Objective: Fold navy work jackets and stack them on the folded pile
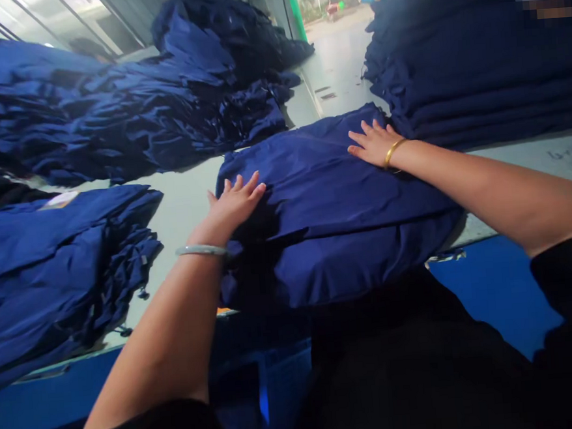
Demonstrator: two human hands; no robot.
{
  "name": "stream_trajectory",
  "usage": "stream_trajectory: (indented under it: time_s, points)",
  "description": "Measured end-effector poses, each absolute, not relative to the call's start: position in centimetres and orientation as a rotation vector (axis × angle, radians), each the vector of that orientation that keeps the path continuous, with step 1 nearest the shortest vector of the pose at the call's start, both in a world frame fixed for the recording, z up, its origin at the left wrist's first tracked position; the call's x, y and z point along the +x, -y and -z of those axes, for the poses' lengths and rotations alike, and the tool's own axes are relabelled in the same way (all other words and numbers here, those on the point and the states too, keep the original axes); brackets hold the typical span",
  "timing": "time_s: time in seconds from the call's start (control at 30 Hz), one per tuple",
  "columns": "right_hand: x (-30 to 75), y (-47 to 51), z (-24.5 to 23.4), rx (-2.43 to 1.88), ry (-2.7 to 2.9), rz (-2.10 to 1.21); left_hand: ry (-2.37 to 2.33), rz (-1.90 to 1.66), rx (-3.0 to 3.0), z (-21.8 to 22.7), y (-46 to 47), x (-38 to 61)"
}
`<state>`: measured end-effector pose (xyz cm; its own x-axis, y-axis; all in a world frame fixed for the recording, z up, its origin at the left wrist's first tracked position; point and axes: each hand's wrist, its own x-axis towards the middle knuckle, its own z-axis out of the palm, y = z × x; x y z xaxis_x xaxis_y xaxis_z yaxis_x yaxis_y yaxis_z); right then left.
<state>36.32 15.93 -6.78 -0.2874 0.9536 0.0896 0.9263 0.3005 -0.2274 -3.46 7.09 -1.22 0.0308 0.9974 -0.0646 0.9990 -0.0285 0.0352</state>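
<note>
In front of me a navy blue garment (pixel 323 192) is spread over the table, its near part hanging at the front edge. My left hand (pixel 236 198) lies on its left side, palm down with the fingers spread. Toward the far right corner of the same cloth, my right hand (pixel 374 144) also rests flat with its fingers apart. Neither hand grips the fabric. The exact kind of garment cannot be made out.
A tall stack of folded navy garments (pixel 476 64) stands at the right. Heaped navy garments (pixel 126 108) cover the back left, and another pile (pixel 49 270) lies at the near left. Pale table surface (pixel 181 195) shows between them.
</note>
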Motion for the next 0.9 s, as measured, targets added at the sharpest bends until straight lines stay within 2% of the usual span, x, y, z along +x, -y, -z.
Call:
stream_trajectory:
  time_s: [0.1,0.23,0.37,0.5,0.6,0.7,0.8,0.9]
  points:
    - [36.9,-18.5,9.9,-1.800,2.350,-0.226,-2.175,0.060,2.058,3.3,-8.2,-5.0]
    - [37.9,-20.4,12.1,-1.777,2.414,-0.195,-2.098,-0.124,2.130,5.6,-8.4,-6.4]
    - [37.8,-21.5,11.7,-1.825,2.435,-0.202,-2.165,-0.145,2.084,5.5,-8.2,-5.5]
    - [36.7,-20.7,9.0,-1.841,2.423,-0.225,-2.252,-0.213,2.140,3.4,-6.6,-3.0]
    - [36.2,-15.9,5.3,-1.657,2.449,-0.139,-2.151,-0.427,2.396,1.5,-2.8,-1.3]
    - [36.4,-6.6,2.1,-1.278,2.573,-0.149,-1.621,-0.535,2.672,1.0,3.4,-0.6]
    - [37.1,3.2,1.9,-0.803,2.766,-0.314,-1.139,-0.337,2.852,2.5,9.6,-0.9]
    - [37.9,9.2,4.9,-0.482,2.880,-0.552,-0.978,-0.112,2.962,5.1,13.0,-2.0]
